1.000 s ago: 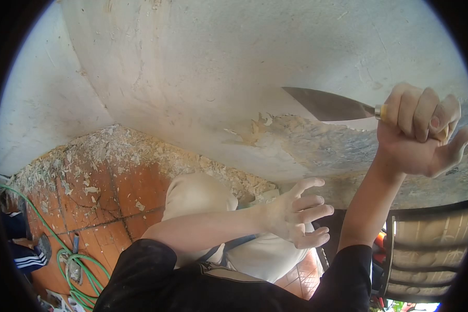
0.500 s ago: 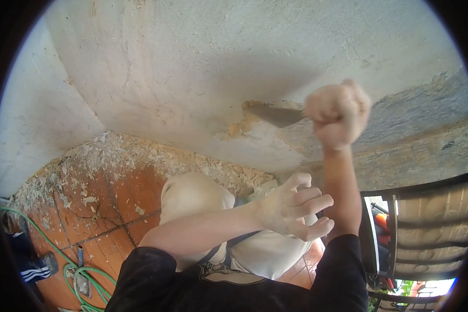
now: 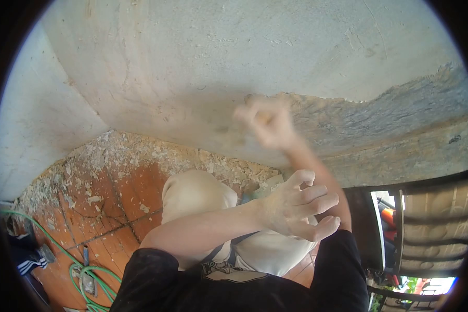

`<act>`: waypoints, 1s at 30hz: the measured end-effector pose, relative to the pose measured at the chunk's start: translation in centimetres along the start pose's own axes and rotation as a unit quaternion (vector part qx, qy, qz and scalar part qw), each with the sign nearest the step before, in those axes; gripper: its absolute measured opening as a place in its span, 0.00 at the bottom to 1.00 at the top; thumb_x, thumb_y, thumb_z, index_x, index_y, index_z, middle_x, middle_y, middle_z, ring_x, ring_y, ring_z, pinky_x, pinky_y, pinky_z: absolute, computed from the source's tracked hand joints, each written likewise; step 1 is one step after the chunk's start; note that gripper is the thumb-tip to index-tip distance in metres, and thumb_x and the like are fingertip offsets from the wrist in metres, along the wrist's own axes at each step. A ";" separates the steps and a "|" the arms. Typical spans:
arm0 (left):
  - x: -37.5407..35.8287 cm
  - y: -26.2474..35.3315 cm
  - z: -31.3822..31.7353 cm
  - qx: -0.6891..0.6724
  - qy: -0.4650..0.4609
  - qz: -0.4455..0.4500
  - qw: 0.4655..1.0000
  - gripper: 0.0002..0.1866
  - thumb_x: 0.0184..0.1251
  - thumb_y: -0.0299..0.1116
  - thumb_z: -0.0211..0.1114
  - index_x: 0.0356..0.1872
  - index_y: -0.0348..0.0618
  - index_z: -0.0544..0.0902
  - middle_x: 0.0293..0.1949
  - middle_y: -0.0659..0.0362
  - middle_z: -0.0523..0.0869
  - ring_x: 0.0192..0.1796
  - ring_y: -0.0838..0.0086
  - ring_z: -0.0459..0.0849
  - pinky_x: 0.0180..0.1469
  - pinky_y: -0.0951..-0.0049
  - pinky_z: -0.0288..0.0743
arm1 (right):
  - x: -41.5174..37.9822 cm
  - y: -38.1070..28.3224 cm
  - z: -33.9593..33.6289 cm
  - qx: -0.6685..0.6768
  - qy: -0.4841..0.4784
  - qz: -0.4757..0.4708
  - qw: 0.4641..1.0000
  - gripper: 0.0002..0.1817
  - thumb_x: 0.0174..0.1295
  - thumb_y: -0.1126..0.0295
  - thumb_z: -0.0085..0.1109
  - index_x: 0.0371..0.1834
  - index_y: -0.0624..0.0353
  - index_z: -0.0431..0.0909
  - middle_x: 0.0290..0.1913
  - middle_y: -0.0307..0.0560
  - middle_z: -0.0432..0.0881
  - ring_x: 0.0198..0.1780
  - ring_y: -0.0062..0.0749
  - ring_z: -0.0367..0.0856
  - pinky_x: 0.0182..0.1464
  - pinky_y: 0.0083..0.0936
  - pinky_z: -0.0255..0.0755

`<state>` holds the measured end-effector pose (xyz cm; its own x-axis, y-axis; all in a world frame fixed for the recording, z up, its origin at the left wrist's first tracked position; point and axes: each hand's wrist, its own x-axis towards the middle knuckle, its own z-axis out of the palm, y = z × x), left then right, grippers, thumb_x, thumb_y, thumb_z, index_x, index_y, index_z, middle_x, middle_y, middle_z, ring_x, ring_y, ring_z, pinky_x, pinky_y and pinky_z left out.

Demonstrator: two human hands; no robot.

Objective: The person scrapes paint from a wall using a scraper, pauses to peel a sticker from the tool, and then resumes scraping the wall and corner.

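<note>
Blurred by motion, my right hand (image 3: pixel 268 122) is curled against the pale wall (image 3: pixel 166 62), at the left end of the bare grey strip (image 3: pixel 348 117) where the coating is gone. The scraper seen in it a moment earlier is too smeared to make out; only a yellowish patch shows between the fingers. My left hand (image 3: pixel 304 208) hangs above my right thigh, in front of my right forearm. Its fingers are bent and spread, with nothing between them.
Flakes (image 3: pixel 93 156) cover the orange tile floor (image 3: pixel 106 249) along the wall's foot. A green hose (image 3: pixel 47 236) lies coiled at the lower left, near a striped dark cloth (image 3: pixel 31 260). A dark-framed slatted object (image 3: pixel 434 223) stands at the right.
My right hand has swept left along the wall, and the scraper's blade no longer shows clearly. More of the grey strip is uncovered to view. My left hand has barely moved.
</note>
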<state>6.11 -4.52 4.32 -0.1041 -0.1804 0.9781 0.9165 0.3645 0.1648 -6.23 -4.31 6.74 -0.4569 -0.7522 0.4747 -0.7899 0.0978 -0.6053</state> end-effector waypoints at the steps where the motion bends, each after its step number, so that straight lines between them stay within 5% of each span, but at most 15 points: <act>1: 0.1 -0.1 -0.2 -0.003 -0.002 0.004 1.000 0.23 0.49 0.31 0.69 0.48 0.61 0.73 0.47 0.59 0.77 0.43 0.71 0.73 0.42 0.63 0.68 | -2.5 2.4 1.4 -0.028 -0.045 -0.013 0.998 0.17 0.63 0.66 0.62 0.15 0.54 0.75 0.13 0.36 0.72 0.17 0.25 0.68 0.20 0.24 0.61; 10: -0.2 -1.0 -0.5 -0.023 -0.075 -0.047 0.996 0.23 0.48 0.35 0.68 0.49 0.57 0.74 0.47 0.59 0.79 0.44 0.68 0.75 0.45 0.59 0.68 | -13.2 4.0 -4.7 -0.097 0.153 0.132 0.974 0.16 0.58 0.76 0.62 0.14 0.56 0.70 0.13 0.37 0.70 0.15 0.17 0.64 0.18 0.22 0.57; 14: 0.0 -1.0 0.1 -0.034 -0.098 -0.054 0.993 0.22 0.48 0.35 0.69 0.48 0.56 0.75 0.47 0.59 0.79 0.44 0.67 0.75 0.44 0.60 0.67 | -16.6 6.2 -8.8 0.093 0.277 0.215 0.932 0.18 0.63 0.76 0.59 0.14 0.57 0.67 0.15 0.34 0.70 0.16 0.15 0.65 0.17 0.19 0.56; 15: 0.3 -0.9 0.2 -0.040 -0.124 -0.069 0.989 0.22 0.49 0.35 0.69 0.48 0.55 0.76 0.46 0.59 0.79 0.43 0.68 0.75 0.44 0.61 0.67 | -17.1 6.4 -9.4 0.190 0.328 0.242 0.893 0.19 0.65 0.76 0.57 0.14 0.57 0.66 0.15 0.34 0.69 0.16 0.15 0.64 0.17 0.18 0.55; 17: 0.2 -0.8 0.8 -0.062 -0.156 -0.084 0.982 0.21 0.50 0.34 0.69 0.48 0.54 0.76 0.46 0.59 0.79 0.42 0.70 0.76 0.44 0.63 0.67 | -18.2 6.1 -10.2 0.147 0.356 0.251 0.888 0.20 0.66 0.76 0.56 0.14 0.57 0.64 0.14 0.35 0.68 0.16 0.15 0.63 0.17 0.18 0.55; 19: -0.2 -0.8 1.8 -0.092 -0.308 -0.130 0.938 0.18 0.53 0.34 0.67 0.47 0.52 0.77 0.43 0.59 0.78 0.39 0.72 0.77 0.44 0.65 0.66 | -19.3 5.2 -11.0 0.097 0.384 0.260 0.881 0.21 0.67 0.76 0.54 0.15 0.57 0.63 0.14 0.35 0.67 0.15 0.14 0.61 0.17 0.18 0.54; 22: -1.7 -0.8 3.6 -0.089 -0.431 -0.146 0.886 0.18 0.59 0.36 0.63 0.51 0.47 0.78 0.43 0.56 0.80 0.38 0.69 0.80 0.46 0.65 0.69 | -19.5 3.8 -11.6 -0.028 0.348 0.181 0.920 0.22 0.71 0.74 0.48 0.14 0.56 0.60 0.13 0.35 0.61 0.14 0.18 0.58 0.16 0.20 0.50; 24: -3.6 -1.0 4.2 -0.043 -0.592 -0.140 0.792 0.22 0.63 0.38 0.61 0.57 0.43 0.76 0.48 0.50 0.82 0.44 0.62 0.83 0.50 0.62 0.72 | -17.4 1.7 -12.9 0.096 0.369 0.140 0.914 0.22 0.69 0.77 0.48 0.14 0.57 0.61 0.13 0.35 0.64 0.14 0.16 0.60 0.15 0.20 0.54; 25: -5.0 -0.8 4.6 -0.041 -0.596 -0.140 0.790 0.22 0.63 0.38 0.61 0.57 0.43 0.76 0.48 0.50 0.82 0.44 0.62 0.83 0.50 0.62 0.72 | -16.5 0.8 -13.9 0.113 0.358 0.090 0.923 0.22 0.69 0.78 0.46 0.13 0.58 0.60 0.13 0.36 0.64 0.13 0.17 0.60 0.14 0.20 0.55; 27: -7.7 -0.5 5.7 0.023 -0.729 -0.210 0.652 0.22 0.62 0.38 0.61 0.56 0.42 0.76 0.48 0.49 0.82 0.49 0.59 0.83 0.52 0.60 0.72 | -14.1 -1.5 -15.8 0.165 0.325 -0.029 0.931 0.21 0.69 0.78 0.43 0.13 0.59 0.60 0.13 0.38 0.65 0.13 0.19 0.61 0.13 0.22 0.56; 30: -7.4 0.0 7.3 0.007 -0.747 -0.184 0.639 0.23 0.61 0.38 0.61 0.56 0.42 0.75 0.48 0.49 0.82 0.51 0.57 0.82 0.54 0.58 0.72 | -10.5 -4.6 -15.7 0.246 0.290 -0.161 0.911 0.19 0.67 0.78 0.43 0.14 0.61 0.61 0.14 0.40 0.67 0.13 0.22 0.62 0.12 0.23 0.58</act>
<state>4.08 3.52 -1.95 -0.5738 0.8131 -0.0984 0.7216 0.5587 0.4088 -4.22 13.39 14.57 -0.4867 -0.2059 0.8489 -0.7067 -0.4784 -0.5212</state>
